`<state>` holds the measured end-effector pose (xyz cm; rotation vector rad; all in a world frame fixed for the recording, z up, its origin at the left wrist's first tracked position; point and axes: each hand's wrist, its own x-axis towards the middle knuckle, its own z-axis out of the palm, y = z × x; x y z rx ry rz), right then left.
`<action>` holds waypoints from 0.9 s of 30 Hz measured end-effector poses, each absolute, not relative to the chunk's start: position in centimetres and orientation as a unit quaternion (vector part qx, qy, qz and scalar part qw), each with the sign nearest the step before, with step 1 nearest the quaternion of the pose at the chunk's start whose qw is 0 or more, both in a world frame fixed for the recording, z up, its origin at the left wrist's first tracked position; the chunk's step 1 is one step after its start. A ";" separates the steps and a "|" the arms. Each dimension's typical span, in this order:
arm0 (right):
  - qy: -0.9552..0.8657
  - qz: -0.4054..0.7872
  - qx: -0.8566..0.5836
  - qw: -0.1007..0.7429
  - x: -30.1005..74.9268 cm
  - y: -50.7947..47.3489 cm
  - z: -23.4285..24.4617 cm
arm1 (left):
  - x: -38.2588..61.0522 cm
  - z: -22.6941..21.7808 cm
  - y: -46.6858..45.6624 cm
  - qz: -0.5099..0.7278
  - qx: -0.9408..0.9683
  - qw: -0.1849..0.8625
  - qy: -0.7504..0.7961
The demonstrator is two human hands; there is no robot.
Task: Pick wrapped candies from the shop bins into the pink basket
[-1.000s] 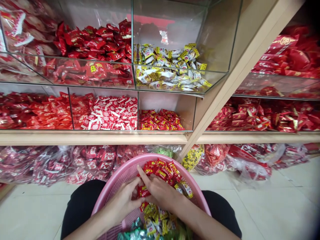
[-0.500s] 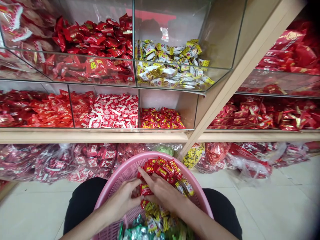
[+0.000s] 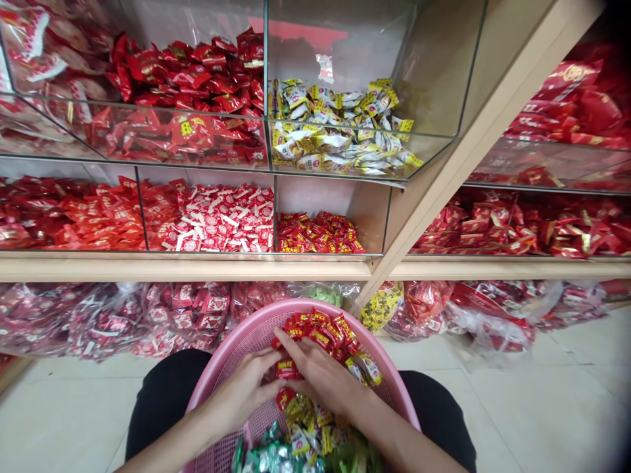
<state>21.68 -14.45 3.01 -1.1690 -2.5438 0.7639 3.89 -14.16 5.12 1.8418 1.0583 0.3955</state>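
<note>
A pink plastic basket (image 3: 231, 355) rests on my lap, holding red wrapped candies (image 3: 323, 332) at its far side, yellow ones (image 3: 305, 420) in the middle and green ones (image 3: 276, 456) nearest me. My left hand (image 3: 244, 387) and my right hand (image 3: 320, 374) meet inside the basket. Their fingers curl together around a small bunch of red candies (image 3: 286, 371) between them. The right index finger points out over the red pile.
Glass-fronted shelf bins stand ahead: a small red candy bin (image 3: 318, 235), a red-and-white candy bin (image 3: 221, 220), a yellow-white candy bin (image 3: 340, 135). Clear bags of sweets (image 3: 172, 315) lie on the tiled floor (image 3: 542, 407) under the wooden shelf (image 3: 197, 269).
Both hands stay in the basket and have drawn slightly closer around the red candies. The view has shifted a little.
</note>
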 end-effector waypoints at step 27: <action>-0.822 0.280 -0.449 0.210 23.2 -14.5 5.0 | 4.1 1.6 -13.6 0.123 0.716 0.431 0.535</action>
